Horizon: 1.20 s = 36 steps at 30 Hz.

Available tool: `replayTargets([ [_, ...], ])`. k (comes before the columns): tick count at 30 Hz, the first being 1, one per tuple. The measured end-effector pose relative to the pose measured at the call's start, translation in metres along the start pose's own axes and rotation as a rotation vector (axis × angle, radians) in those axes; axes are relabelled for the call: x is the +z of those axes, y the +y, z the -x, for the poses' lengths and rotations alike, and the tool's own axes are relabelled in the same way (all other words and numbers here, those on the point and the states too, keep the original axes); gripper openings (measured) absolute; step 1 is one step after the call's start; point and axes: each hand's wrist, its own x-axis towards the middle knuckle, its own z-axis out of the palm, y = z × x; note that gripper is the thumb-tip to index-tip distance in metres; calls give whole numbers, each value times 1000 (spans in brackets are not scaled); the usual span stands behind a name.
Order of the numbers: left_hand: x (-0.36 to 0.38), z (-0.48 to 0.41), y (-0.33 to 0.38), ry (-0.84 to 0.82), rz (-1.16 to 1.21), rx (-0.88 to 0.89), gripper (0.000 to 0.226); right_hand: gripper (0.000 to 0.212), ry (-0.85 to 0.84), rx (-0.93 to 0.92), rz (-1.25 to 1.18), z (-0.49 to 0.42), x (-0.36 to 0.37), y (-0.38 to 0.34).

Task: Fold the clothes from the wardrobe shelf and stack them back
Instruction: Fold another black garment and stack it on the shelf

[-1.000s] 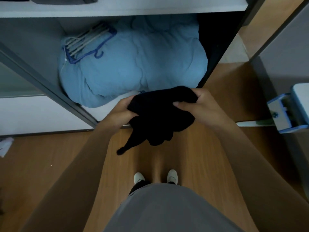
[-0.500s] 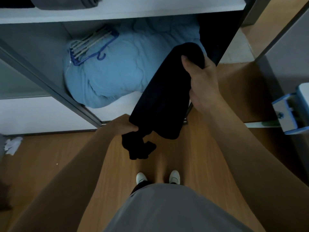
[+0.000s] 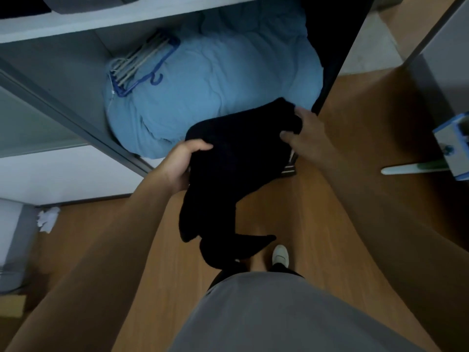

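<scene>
You won't find any writing to read here — no label, brand, number or sign shows on anything in view. The dim light and soft focus leave every surface plain, so there is nothing legible for you to report.

left shoe (image 3: 236, 261): behind garment (image 3: 236, 158) | shelf clothes (image 3: 83, 2): cropped

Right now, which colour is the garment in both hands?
Black garment, plain, no pattern visible; head view.
</scene>
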Motion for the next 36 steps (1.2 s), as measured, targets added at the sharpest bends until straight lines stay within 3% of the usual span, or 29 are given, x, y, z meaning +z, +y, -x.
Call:
replayTargets([
  [2, 9, 2, 9, -47, 58, 6, 27, 60, -69, -60, 40, 21, 20, 8],
  [5, 23, 7, 20, -110, 116, 37, 27, 73, -518, -134, -59, 60, 53, 18],
  [7, 29, 10, 25, -139, 123, 41, 28, 82, -651, -79, -57, 71, 70, 21],
  [9, 32, 13, 30, -149, 104, 42, 30, 76, -558, -25, -136, 73, 80, 18],
  [13, 23, 16, 37, -154, 38, 36, 36, 12, -282, -101, -194, 64, 74, 9],
  [18, -10, 1, 35, 213, -463, 5, 37, 30, -197, -140, -180, 60, 48, 3],
  [21, -38, -11, 17, 319, -348, -54, 45, 36, -225, -234, -94, 63, 44, -10],
  [24, -53, -17, 3, 359, -265, -54, 48, 35, -83, -255, -37, 60, 42, -18],
  [27, -60, -25, -1, 442, -430, 0, 42, 41, -6, -265, -23, 62, 40, -26],
  [32, -62, -38, -3, 504, -577, 148, 33, 29, 101, -366, 168, 68, 40, -31],
  [34, -61, -39, -1, 467, -672, 142, 33, 25, 130, -366, 181, 66, 38, -30],
  [36, -62, -35, 0, 325, -782, 38, 47, 24, 125, -330, 150, 64, 36, -28],
])
